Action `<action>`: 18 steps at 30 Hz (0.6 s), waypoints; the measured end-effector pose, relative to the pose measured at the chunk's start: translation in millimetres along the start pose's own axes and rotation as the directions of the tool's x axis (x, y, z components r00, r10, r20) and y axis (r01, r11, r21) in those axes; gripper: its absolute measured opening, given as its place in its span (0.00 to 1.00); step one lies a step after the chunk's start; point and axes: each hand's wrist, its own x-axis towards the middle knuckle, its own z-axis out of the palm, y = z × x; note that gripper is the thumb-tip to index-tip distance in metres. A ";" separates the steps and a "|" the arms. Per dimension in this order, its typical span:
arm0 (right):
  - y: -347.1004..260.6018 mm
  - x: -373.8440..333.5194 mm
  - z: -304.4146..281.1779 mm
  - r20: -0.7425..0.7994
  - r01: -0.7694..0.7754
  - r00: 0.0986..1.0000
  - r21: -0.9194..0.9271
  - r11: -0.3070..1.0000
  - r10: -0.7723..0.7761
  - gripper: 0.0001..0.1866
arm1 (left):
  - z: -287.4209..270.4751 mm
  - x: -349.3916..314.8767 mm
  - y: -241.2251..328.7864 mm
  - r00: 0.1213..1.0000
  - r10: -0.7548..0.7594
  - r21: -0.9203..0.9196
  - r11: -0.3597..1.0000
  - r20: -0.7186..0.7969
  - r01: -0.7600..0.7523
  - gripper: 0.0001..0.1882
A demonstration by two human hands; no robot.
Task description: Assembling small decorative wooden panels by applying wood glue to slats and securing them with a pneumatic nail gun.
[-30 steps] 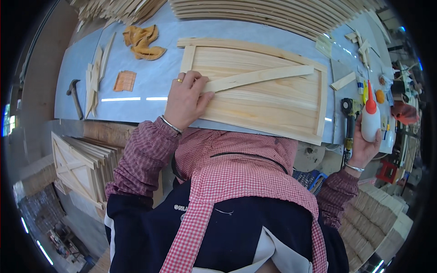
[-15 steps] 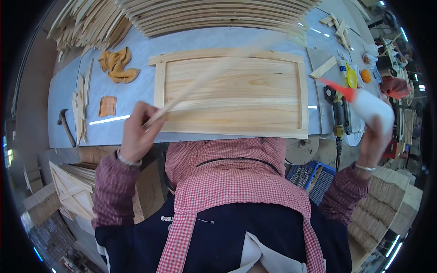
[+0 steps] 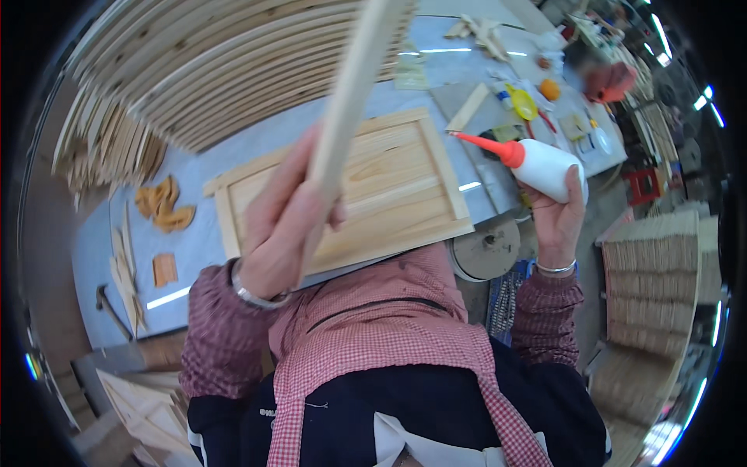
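Clasping long wooden strip [image 3: 352, 97]: left hand [image 3: 282, 222] | curled around white red-nozzled bottle [image 3: 549, 169]: right hand [image 3: 559, 216] | below left grip: framed wooden panel [image 3: 397, 179]

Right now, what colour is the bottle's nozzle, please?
The nozzle is orange-red in the head view.

The strip [image 3: 350, 101] and the framed panel [image 3: 393, 183] look like matt, bare wood, the panel visibly grained. The bottle [image 3: 546, 169] is smooth plastic, the right bracelet [image 3: 555, 269] shiny metal, the apron [image 3: 373, 335] matt cloth, the tabletop [image 3: 204, 243] glossy.
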 end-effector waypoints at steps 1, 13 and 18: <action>-5.9 -3.7 -5.8 -0.012 0.007 1.000 0.009 1.000 -0.007 0.26 | 17.5 17.3 -11.9 0.999 0.005 -0.010 1.000 0.036 -0.004 0.26; -112.5 -19.3 -129.6 -0.098 0.310 0.862 -0.675 0.670 -0.498 0.23 | 140.0 118.7 -104.5 0.932 -0.312 -0.207 0.915 0.186 0.347 0.24; -117.3 -19.8 -144.2 -0.122 0.108 0.826 -0.924 0.368 -0.550 0.23 | 149.8 125.6 -113.1 0.938 -0.288 -0.198 0.925 0.191 0.324 0.24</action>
